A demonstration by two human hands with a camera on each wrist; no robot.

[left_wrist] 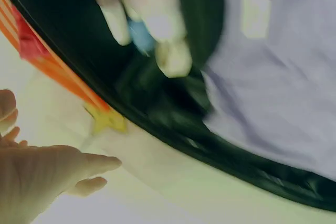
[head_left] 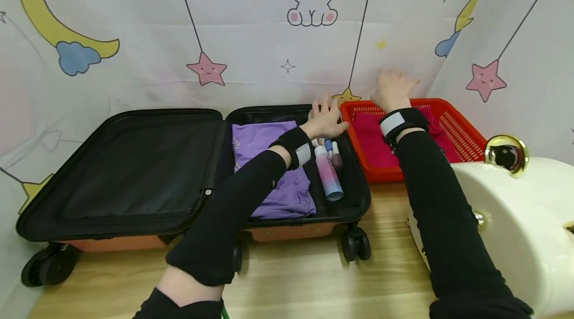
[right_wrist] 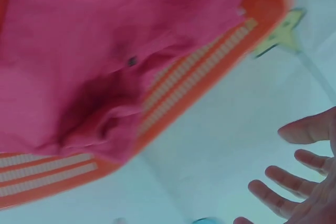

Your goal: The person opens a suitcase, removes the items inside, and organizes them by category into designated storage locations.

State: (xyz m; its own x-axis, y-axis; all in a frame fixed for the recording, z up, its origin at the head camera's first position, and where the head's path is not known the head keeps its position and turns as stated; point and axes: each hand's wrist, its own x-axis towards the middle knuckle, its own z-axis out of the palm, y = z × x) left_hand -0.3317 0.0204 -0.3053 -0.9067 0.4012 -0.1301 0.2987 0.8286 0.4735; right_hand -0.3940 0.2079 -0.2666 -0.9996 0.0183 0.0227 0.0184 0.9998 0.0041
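We see the left hand [head_left: 325, 122] and right hand [head_left: 392, 90], fingers spread apart. The left sleeve [head_left: 237, 204] hides some purple cloth [head_left: 287, 199]; the right sleeve [head_left: 441, 219] hides some pink cloth [head_left: 372, 142].

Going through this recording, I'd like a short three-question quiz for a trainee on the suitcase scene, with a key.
1. Multiple choice: in the head view, what colour is the folded cloth inside the suitcase?
A) Yellow
B) Purple
C) Green

2. True or false: the pink-and-blue bottle lies in the suitcase.

3. Short answer: what is the right grip holding?

Key:
1. B: the purple cloth lies beside the bottle.
2. True.
3. Nothing: its fingers are spread, near the far side of the red basket.
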